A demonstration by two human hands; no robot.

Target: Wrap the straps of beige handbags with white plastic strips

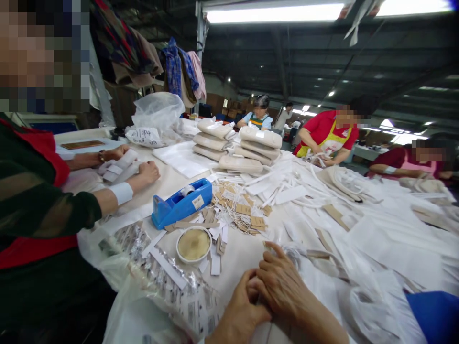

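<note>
Low in the head view, my left hand (242,306) is closed, its fingers curled against my other hand; what it pinches is too small to make out. My right hand (281,279) crosses over it, index finger stretched forward and the other fingers bent; whether it holds anything is hidden. Beneath both lies pale fabric, partly covered by them. Ahead and to the left are a round dish (194,244) with a yellowish surface, a blue tape dispenser (182,203) and a heap of brown tags (244,209) with white strings.
Folded beige bundles (260,145) stand stacked farther back. White strips and fabric (390,243) spread over the right side. Clear plastic packaging (158,267) lies at the front left. Beside me on the left, a person's hands (148,173) handle white strips; other people work across the table.
</note>
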